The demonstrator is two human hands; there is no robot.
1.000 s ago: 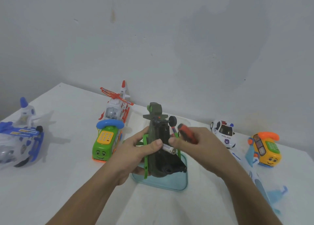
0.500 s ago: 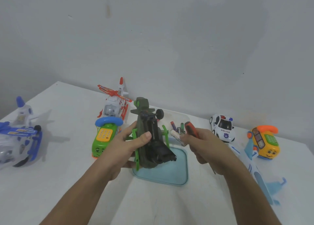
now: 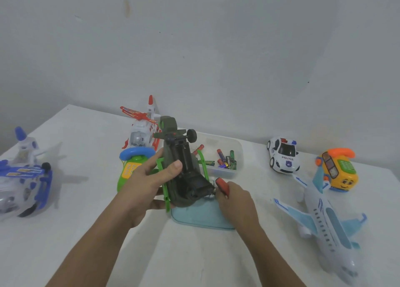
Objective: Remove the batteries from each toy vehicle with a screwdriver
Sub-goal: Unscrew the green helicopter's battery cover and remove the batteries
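Observation:
My left hand [image 3: 149, 178] grips a dark green toy helicopter [image 3: 184, 172] with bright green skids, held tilted with its underside and open battery bay facing me. To its right, my right hand [image 3: 236, 202] is curled round a red-handled screwdriver [image 3: 221, 183], low beside the helicopter's nose and over a teal lid [image 3: 201, 218]. The screwdriver's tip is hidden. Several loose batteries [image 3: 226, 160] lie in a clear plastic box [image 3: 238, 148] just behind the helicopter.
A white and red helicopter [image 3: 141, 132] and a green phone car [image 3: 129, 169] stand at the back left. A blue and white plane [image 3: 21, 178] is far left. On the right are a police car [image 3: 283, 155], an orange phone car [image 3: 338, 169] and a pale blue airliner [image 3: 324, 221].
My right hand pinched a battery at the helicopter, carried it toward the box, then came down by the lid without it. The helicopter shifted slightly left in my left hand.

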